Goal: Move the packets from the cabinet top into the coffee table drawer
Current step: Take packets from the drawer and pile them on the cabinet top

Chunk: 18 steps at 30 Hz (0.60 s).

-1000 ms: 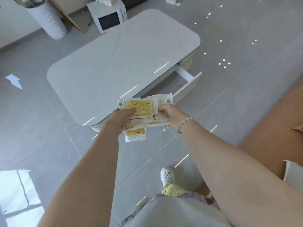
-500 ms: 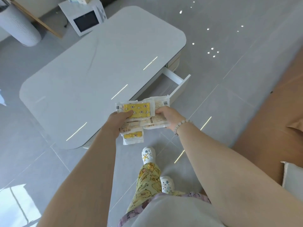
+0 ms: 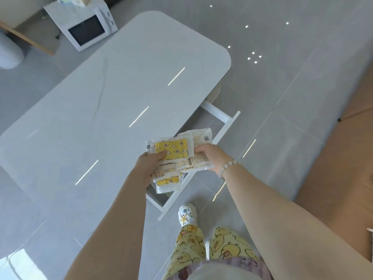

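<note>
I hold a bundle of several packets [image 3: 175,151], clear plastic with yellow printed labels, in both hands. My left hand [image 3: 148,166] grips the left side with the thumb on the top yellow packet. My right hand [image 3: 210,156], with a bead bracelet at the wrist, grips the right side of the pale packets. The bundle hangs above the open white drawer [image 3: 226,126] that sticks out from the side of the coffee table [image 3: 101,102]. The packets and my hands hide most of the drawer's inside.
A white microwave [image 3: 84,27] stands on the floor beyond the table. A white ribbed pot [image 3: 8,55] sits at the far left. A tan sofa [image 3: 333,158] runs along the right. My feet in white clogs [image 3: 186,216] stand on grey tiles beside the drawer front.
I have stepped closer to the table, and the packet bundle in both hands now hangs over the open drawer instead of short of it. The grip of both hands is unchanged.
</note>
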{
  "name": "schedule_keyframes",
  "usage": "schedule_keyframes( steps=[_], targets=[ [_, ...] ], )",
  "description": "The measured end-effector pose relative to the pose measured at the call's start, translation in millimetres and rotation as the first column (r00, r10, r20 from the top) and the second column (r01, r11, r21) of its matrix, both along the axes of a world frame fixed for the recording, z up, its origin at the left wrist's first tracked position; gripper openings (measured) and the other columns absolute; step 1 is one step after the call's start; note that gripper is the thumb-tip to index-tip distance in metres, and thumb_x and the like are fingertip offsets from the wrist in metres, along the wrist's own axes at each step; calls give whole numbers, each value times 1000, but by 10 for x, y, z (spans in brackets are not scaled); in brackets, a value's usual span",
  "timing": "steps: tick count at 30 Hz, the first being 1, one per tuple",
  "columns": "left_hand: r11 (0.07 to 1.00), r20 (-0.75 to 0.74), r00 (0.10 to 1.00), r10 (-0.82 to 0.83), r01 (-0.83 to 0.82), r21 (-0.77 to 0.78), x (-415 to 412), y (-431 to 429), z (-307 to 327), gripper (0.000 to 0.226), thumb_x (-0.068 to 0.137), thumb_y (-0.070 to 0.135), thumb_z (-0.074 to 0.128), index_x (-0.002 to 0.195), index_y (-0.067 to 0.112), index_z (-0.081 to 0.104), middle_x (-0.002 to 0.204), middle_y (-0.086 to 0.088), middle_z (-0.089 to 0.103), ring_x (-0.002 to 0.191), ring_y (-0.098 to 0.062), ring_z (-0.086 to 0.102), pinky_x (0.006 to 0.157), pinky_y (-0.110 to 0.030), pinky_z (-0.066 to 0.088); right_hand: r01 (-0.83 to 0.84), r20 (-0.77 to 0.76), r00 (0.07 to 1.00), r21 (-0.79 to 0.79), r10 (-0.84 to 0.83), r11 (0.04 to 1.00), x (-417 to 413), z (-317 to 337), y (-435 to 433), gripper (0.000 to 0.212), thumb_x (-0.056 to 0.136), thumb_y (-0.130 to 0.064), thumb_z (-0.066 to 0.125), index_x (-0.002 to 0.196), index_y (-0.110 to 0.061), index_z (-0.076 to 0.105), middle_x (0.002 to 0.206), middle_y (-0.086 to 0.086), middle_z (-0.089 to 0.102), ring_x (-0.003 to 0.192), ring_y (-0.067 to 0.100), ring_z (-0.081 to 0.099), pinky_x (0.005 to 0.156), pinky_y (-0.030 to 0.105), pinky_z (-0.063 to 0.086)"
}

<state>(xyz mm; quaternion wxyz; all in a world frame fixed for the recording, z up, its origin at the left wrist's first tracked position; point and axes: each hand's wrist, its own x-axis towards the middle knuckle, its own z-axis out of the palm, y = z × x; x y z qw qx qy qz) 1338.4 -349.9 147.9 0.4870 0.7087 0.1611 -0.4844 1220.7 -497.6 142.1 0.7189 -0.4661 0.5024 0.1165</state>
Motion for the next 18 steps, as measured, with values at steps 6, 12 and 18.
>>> schedule_keyframes(
  steps=[6,12,18],
  targets=[
    [999,-92,994,53,-52,12,139,-303,-533,24,89,15,63,113,11,62,99,-8,72,86,-27,69,76,-42,56,-61,-41,997,9,61,998,251,-415,-414,8,86,-12,57,85,-15,65,85,3,69,80,18,65,82,31,51],
    [968,-167,957,238,-219,125,91,-403,-1432,21,88,17,64,109,16,62,101,-8,71,87,-27,69,77,-45,56,-201,-155,965,69,209,977,459,-1274,-585,8,84,-15,60,87,-14,67,98,7,70,96,21,65,93,35,50],
    [918,-216,896,388,-353,181,78,-514,-2383,16,86,18,67,101,14,60,94,-11,71,84,-32,69,83,-50,54,-304,-225,920,104,320,947,705,-2266,-707,42,82,-42,63,113,-14,64,113,0,64,106,18,58,92,33,46]
  ],
)
